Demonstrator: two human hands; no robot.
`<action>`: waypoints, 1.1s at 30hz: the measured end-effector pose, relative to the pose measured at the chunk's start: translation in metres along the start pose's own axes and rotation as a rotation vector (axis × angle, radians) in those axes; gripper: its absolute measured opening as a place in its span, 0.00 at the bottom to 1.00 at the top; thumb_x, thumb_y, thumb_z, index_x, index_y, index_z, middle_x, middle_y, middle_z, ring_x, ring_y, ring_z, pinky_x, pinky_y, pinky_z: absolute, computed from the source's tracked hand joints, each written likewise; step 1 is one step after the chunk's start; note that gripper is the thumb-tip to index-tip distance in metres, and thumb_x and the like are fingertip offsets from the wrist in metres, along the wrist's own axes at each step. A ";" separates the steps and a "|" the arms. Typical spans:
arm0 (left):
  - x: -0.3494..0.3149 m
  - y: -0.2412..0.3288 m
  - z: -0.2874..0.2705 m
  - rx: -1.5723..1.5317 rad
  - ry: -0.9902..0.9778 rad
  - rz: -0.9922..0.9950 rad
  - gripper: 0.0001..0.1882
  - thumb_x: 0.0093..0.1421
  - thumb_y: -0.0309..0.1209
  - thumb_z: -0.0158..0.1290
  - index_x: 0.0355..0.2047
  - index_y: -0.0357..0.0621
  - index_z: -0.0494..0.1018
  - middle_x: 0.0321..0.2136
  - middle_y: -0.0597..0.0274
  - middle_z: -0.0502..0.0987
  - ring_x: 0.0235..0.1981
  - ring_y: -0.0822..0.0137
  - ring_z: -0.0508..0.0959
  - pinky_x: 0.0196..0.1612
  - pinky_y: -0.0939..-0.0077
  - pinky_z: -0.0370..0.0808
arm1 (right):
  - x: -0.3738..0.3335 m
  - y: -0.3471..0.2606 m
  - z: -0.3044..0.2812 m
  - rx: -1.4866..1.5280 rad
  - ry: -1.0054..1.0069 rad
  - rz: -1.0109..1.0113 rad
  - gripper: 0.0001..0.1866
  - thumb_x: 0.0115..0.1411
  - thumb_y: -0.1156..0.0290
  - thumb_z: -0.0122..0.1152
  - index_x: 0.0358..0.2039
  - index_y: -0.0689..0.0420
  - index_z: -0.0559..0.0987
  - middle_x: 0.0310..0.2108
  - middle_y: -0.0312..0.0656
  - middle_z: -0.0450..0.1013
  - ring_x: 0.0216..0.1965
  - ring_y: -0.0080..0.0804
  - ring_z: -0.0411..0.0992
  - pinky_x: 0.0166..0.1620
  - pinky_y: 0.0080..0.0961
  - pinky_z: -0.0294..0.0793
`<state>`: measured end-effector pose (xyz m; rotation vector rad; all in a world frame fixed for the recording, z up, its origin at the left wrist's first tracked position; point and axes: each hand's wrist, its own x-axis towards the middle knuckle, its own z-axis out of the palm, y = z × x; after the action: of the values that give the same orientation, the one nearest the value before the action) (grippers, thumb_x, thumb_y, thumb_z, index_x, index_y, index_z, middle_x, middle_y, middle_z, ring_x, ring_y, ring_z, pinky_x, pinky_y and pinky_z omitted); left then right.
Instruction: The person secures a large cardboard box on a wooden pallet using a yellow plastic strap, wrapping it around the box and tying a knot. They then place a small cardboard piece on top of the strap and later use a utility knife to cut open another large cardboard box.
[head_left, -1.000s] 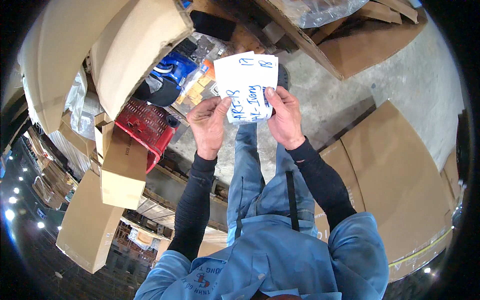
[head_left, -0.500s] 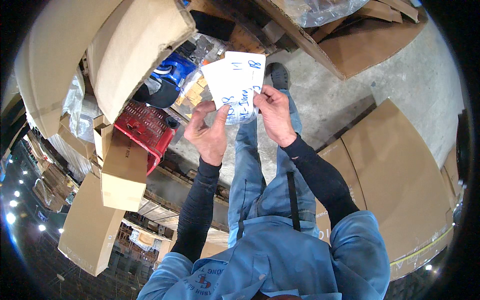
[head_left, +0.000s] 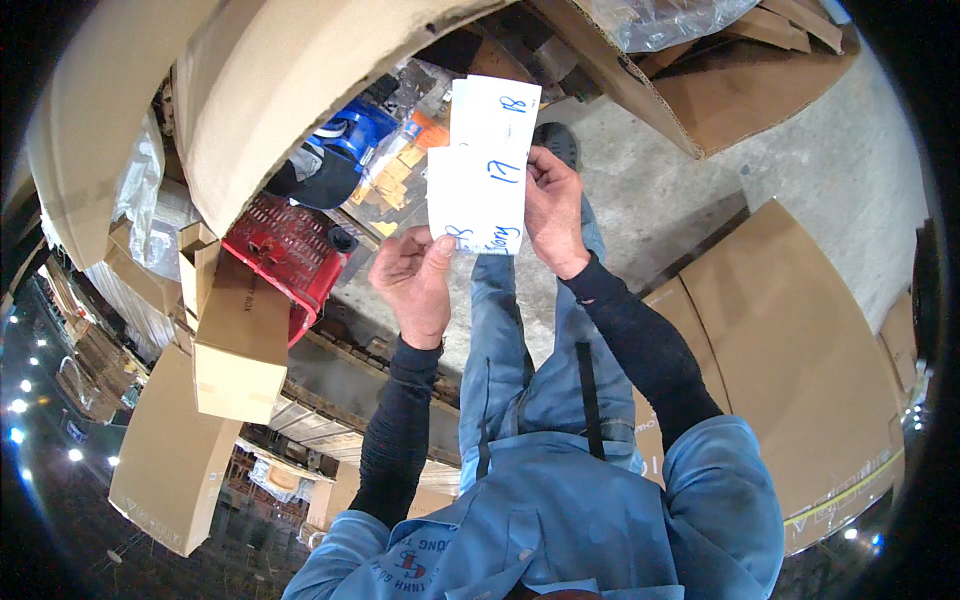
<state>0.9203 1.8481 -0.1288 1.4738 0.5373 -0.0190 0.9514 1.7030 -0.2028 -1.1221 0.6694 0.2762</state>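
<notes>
Two white paper slips with blue handwriting are up in front of me, one overlapping the other. My left hand (head_left: 414, 287) pinches the front slip (head_left: 462, 198) at its lower left corner, thumb on top. Behind it, the rear slip (head_left: 488, 112) sticks up past the front one's top edge. At the right side, my right hand (head_left: 556, 218) is closed on the slips' edge, with its fingertips partly hidden behind the paper. I cannot tell whether it grips one slip or both.
Left of my hands are a red plastic basket (head_left: 283, 245), a black cap (head_left: 322, 182) and an upright cardboard box (head_left: 240, 330). A large closed carton (head_left: 790, 370) stands at my right. An open carton (head_left: 745, 105) with plastic film lies at the far right.
The front slip has slid down and left over the rear one, which now shows higher up. My right hand has moved slightly up and right; the view has shifted a little.
</notes>
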 end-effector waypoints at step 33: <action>-0.064 -0.044 -0.052 -0.140 0.210 -0.390 0.15 0.58 0.24 0.60 0.26 0.50 0.62 0.26 0.68 0.76 0.26 0.79 0.70 0.29 0.83 0.67 | 0.215 0.059 0.058 -1.346 -0.352 -0.733 0.26 0.58 0.75 0.46 0.58 0.62 0.63 0.35 0.60 0.74 0.39 0.55 0.76 0.40 0.43 0.78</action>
<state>0.8316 1.8724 -0.1477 1.2233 0.9722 -0.1320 1.1075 1.7544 -0.3638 -2.4193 -0.4044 0.2664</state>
